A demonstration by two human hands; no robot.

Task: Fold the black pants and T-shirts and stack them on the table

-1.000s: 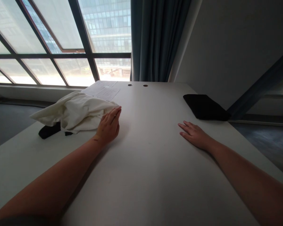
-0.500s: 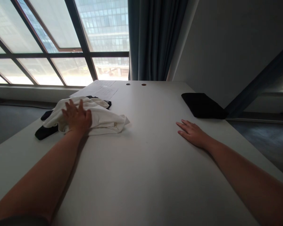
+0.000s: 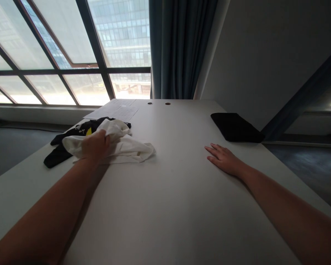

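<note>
My left hand is closed on a bunched part of a white cloth garment, whose exact kind I cannot tell. The rest of the white garment spreads rightward on the table in loose folds. Partly under and behind it lies a black garment with a yellow and white print showing. My right hand rests flat on the tabletop with its fingers apart, holding nothing. Beyond that hand, at the right edge, sits a flat folded black cloth.
The white table stretches away from me toward a dark blue curtain and windows. Printed paper sheets lie at its far left. Two round cable holes, one of them a dark-rimmed hole, are near the far edge.
My left hand has gone from spread fingers on the white garment to a closed grasp, bunching it up. More of the black garment and its print now shows. My right hand stays put.
</note>
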